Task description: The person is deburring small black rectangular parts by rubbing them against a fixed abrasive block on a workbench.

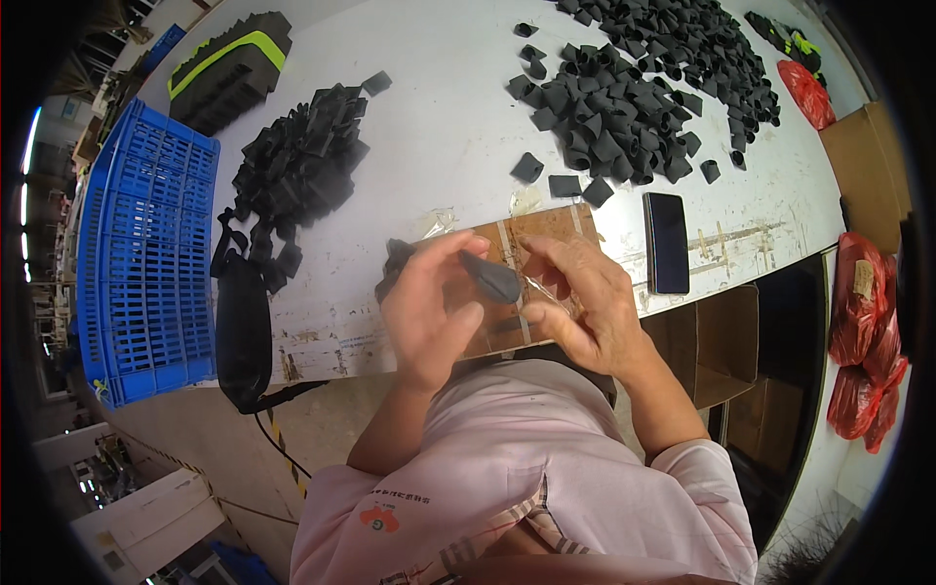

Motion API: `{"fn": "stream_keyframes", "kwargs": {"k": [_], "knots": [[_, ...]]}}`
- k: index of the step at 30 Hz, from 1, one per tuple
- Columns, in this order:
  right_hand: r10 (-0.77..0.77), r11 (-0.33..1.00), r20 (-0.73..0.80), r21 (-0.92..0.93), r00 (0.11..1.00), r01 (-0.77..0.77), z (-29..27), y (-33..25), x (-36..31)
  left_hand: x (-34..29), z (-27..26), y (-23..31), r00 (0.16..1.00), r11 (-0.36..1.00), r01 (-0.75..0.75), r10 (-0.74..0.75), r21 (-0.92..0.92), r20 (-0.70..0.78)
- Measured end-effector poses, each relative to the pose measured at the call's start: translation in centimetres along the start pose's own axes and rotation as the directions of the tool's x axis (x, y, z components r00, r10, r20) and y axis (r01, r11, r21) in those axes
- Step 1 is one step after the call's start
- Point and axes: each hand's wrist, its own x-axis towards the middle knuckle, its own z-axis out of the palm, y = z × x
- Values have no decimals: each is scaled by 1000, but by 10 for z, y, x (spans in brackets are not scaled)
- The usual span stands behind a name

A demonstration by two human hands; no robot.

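Above a brown board (577,222) at the table's near edge, my left hand (429,307) holds a short black tube-like sleeve (492,280) by its upper end, near the fingertips. The sleeve's open end points toward my right hand (593,307). That hand is beside it with thumb and curled fingers apart, and I see nothing gripped in it. Shiny clear film shows by its fingers; whether they touch it I cannot tell. Partly behind my left hand lie more black pieces (395,255).
Many black sleeves (624,117) are heaped at the far right, and flat black pieces (302,156) at the left. A blue crate (146,253) stands at the left edge beside a black cylindrical object (244,331). A phone (667,244) lies to the right, near red bags (863,322).
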Motion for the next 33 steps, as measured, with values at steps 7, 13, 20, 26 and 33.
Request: {"fn": "stream_keyframes", "kwargs": {"k": [7,13,20,26,33], "knots": [[-210,952,-8,-227,978,203,9,-3,12,7,-17,-9,976,951,-184,147,249,161],[-267,950,20,-164,964,266,21,12,14,7,-24,-9,959,901,-264,208,344,190],[-101,993,7,63,995,100,5,10,21,9,-48,-12,998,914,31,-49,405,34],[437,859,-157,365,885,-359,-1,44,13,14,-98,-79,992,481,122,-77,868,-97],[610,661,131,460,781,-593,40,42,-38,19,-98,-94,989,88,25,-150,996,-11]]}}
